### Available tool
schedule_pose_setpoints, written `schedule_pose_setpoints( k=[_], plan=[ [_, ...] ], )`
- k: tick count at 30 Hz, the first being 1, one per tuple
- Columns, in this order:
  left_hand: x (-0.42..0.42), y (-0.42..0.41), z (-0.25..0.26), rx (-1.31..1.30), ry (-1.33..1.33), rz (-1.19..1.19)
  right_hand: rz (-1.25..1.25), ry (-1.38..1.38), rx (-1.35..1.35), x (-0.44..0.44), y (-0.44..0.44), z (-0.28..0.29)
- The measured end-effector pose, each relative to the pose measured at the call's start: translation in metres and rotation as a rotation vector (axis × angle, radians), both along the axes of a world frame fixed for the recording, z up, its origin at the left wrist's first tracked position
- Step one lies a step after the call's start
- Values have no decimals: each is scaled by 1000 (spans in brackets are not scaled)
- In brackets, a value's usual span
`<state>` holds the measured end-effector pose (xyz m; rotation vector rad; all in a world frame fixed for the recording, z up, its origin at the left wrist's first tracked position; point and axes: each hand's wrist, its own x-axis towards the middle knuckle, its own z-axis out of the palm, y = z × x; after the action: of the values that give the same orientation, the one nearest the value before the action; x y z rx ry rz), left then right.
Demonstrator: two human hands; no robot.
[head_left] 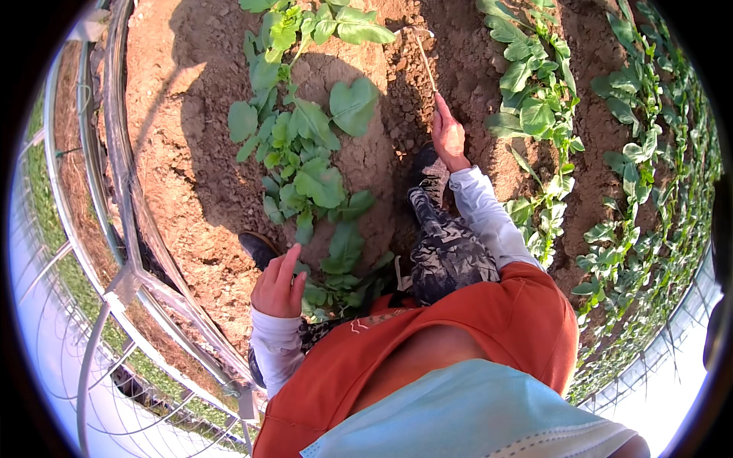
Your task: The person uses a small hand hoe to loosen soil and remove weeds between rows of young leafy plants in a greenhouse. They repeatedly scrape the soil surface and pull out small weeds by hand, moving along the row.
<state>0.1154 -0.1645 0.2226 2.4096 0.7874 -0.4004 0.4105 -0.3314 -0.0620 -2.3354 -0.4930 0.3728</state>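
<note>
My right hand (449,135) is closed around the thin handle of a small hand hoe (425,60). Its pale metal head lies at the loose soil of the furrow (404,86), just right of a row of leafy green plants (312,134). At the lower left, my left hand (279,284) is empty, fingers somewhat apart, beside the lower leaves of that row. My dark shoes stand on either side of the row, the right shoe (429,163) in the furrow and the left shoe (259,248) on bare soil.
Another plant row (538,114) runs close along my right side, with several more beyond it. A weathered frame rail (117,114) and curved metal greenhouse tubes (57,189) border the left. My shadow (212,143) falls over soil and leaves.
</note>
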Motion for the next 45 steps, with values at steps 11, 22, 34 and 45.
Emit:
schedule_pose_setpoints(
  k=[11,22,34,45],
  plan=[
    [4,-2,-4,-32,29,-29,108,-79,-51,-26,-37,-1],
    [2,-5,-3,-24,33,-31,-23,139,-7,-39,-23,17],
    [-2,-7,-7,-47,37,-41,33,3,-88,-22,-12,-8],
    [-2,-4,-8,-8,44,-32,-77,-52,176,76,70,43]
  ],
)
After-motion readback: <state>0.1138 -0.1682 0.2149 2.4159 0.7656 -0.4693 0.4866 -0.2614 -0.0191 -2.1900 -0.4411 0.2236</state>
